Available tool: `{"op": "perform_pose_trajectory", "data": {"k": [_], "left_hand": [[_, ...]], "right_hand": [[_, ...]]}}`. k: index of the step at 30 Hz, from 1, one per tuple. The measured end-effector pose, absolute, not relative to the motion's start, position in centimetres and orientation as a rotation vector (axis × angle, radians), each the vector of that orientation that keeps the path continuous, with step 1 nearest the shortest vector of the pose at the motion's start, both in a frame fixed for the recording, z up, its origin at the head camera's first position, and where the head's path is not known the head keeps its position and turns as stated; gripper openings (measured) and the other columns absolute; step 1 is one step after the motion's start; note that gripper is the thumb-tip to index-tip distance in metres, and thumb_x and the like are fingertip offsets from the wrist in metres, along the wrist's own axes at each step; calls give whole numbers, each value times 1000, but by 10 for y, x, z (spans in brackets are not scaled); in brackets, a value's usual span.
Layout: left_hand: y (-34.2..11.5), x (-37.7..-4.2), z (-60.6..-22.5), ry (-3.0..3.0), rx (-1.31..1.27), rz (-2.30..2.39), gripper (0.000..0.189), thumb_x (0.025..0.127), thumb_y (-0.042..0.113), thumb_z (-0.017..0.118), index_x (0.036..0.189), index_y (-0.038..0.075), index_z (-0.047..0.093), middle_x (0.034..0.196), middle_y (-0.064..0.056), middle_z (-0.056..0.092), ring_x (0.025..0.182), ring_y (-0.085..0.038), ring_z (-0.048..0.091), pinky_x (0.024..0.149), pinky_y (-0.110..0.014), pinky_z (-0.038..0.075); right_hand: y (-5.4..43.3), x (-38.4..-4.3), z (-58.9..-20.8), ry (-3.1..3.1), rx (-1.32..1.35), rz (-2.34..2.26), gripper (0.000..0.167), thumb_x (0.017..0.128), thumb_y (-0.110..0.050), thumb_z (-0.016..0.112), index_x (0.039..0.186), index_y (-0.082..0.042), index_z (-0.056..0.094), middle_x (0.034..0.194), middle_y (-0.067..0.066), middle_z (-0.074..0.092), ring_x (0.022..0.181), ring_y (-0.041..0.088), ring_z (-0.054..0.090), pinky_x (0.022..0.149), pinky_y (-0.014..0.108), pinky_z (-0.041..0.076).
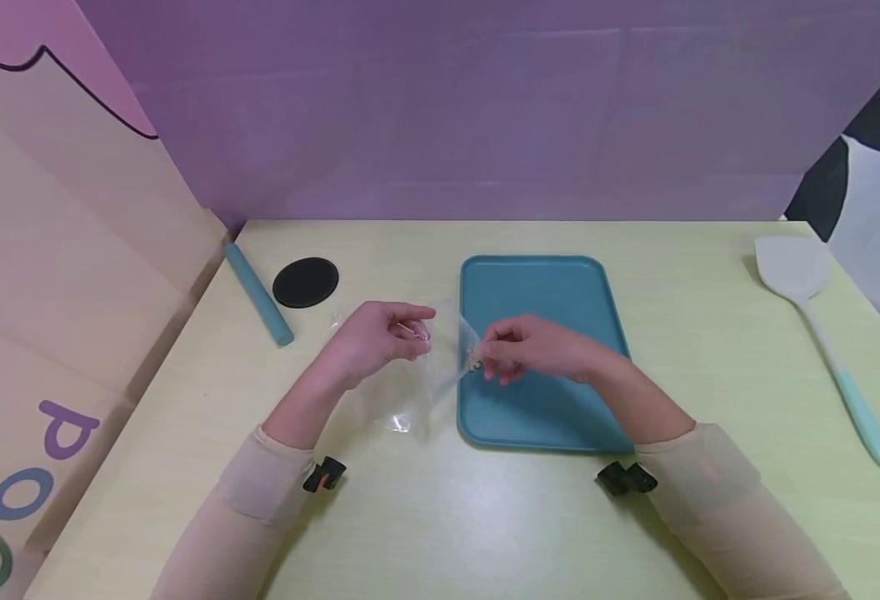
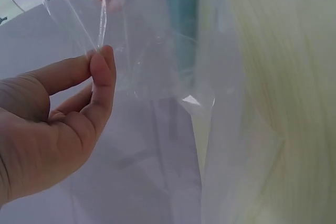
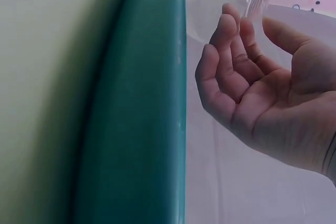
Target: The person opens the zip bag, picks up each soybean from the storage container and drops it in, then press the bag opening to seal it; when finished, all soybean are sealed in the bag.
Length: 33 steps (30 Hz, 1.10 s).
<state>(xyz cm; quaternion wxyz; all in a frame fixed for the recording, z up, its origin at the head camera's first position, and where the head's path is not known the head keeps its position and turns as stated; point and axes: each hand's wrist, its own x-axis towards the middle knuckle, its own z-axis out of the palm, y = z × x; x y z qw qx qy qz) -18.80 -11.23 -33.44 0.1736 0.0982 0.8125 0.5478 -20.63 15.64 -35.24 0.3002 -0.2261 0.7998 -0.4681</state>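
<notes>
Right by the table (image 1: 500, 517) I see a clear plastic bag (image 1: 443, 354) up btwn both hands, partly over the L edge of a blue rectangular tray (image 1: 541, 287), rest over bare wood. L hand (image 1: 386, 340) pinches the bag w/ thumb & fingertips. R hand (image 1: 533, 346) is over the tray, fingers bent, thumb & forefinger tips a narrow gap apart at the bag's edge; can't tell if they grip it. Far L: blue rod (image 1: 258, 293) lying at a slant, black round disc (image 1: 306, 282) near it. Far R: spatula (image 1: 818, 321), white head, mint handle, lying flat, well apart from the tray.
</notes>
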Motion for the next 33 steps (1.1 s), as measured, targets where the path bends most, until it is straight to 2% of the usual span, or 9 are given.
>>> {"op": "perform_pose_trajectory", "data": {"k": [4,10,16,21,29,33], "left_hand": [[-110,-187,-333,2370,275,1497,47,89,-1,74,135,4,64,98,-8,67,93,-21,63,82,-29,58],[-109,-187,-332,2428,283,1413,47,90,-2,73,136,3,64,98,-7,66,94,-21,64,80,-28,57],[-108,-187,-332,2447,295,1381,47,90,-2,73,136,2,63,97,-7,67,93,-22,64,79,-28,57],[-106,-187,-331,2456,298,1374,47,91,-2,73,136,3,63,98,-7,67,94,-22,64,81,-31,58],[-104,-185,-330,2449,282,1376,47,91,0,72,137,4,63,97,-7,67,93,-23,63,88,-44,57],[-103,-184,-330,2435,268,1383,47,91,-1,72,137,4,62,98,-8,66,93,-24,63,90,-46,57]], "right_hand": [[163,-208,-350,2233,-576,-1211,25,105,-23,58,105,1,66,94,13,69,85,34,66,83,44,57],[165,-212,-354,2343,-614,-1147,17,102,-14,60,101,1,67,91,13,68,84,30,61,79,41,54],[161,-213,-363,2477,-656,-985,5,96,-10,67,96,-6,70,86,5,69,79,21,59,72,35,49],[157,-211,-368,2544,-640,-903,6,94,-14,72,94,-9,69,84,-1,68,78,18,58,73,35,49],[153,-209,-376,2614,-538,-863,11,92,-17,76,93,-10,67,82,1,66,73,18,57,67,34,48],[152,-207,-379,2638,-514,-872,13,91,-18,77,92,-11,66,81,2,65,72,19,56,65,34,47]]}}
